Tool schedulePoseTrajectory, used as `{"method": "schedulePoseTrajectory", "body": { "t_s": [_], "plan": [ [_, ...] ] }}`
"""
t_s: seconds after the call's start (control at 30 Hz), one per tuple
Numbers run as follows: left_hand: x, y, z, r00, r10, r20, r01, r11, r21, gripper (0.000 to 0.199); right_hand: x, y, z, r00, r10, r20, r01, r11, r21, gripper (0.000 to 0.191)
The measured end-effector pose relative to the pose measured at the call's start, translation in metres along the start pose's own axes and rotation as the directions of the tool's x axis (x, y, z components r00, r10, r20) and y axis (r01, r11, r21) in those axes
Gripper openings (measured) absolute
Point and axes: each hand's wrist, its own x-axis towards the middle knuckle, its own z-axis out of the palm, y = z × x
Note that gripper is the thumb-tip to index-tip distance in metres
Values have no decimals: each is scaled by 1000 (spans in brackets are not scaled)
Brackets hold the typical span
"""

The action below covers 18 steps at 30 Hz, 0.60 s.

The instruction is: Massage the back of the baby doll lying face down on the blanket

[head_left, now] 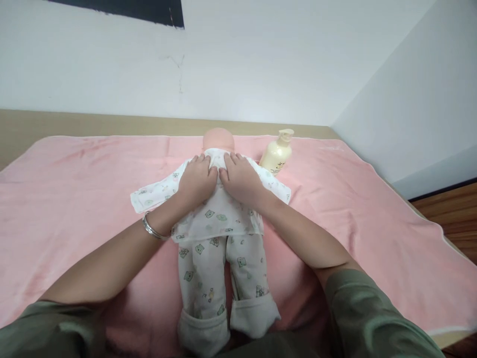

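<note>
A baby doll (pixel 218 139) lies face down, its bald head pointing away from me. It wears a white printed top (pixel 219 219) and matching trousers (pixel 208 273) with the cuffs folded up. My left hand (pixel 197 179) rests flat on the left side of the doll's upper back, fingers stretched toward its shoulder. On the other side my right hand (pixel 242 179) lies flat too, its thumb close to the left one. Both hands touch the cloth and grip nothing. The doll's sleeves spread out to either side, and its face is hidden.
A pink blanket (pixel 93 199) covers the table (pixel 30 122) under the doll. Beyond the doll's right sleeve stands a cream pump bottle (pixel 276 153). A white wall (pixel 261 64) rises behind the table, with another at the right. Brown wood (pixel 450 219) shows at the far right.
</note>
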Motion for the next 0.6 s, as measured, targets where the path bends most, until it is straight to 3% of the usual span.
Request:
{"method": "schedulePoseTrajectory", "body": {
  "t_s": [0.17, 0.3, 0.4, 0.6],
  "plan": [
    [12, -12, 5, 995, -99, 16, 100, 992, -77, 34, -21, -18, 0, 986, -145, -84, 143, 989, -23, 48],
    [8, -10, 9, 996, -83, -30, 80, 992, -94, 39, -3, -1, -5, 998, -45, 38, 41, 994, 100, 46],
    [7, -9, 11, 995, -74, -61, 68, 993, -93, 43, 11, 11, -6, 997, 53, 59, -60, 992, 115, 53],
    [8, -11, 13, 994, -83, -65, 76, 991, -111, 43, 10, 12, 0, 998, 32, 61, -35, 997, 62, 57]
  ]
}}
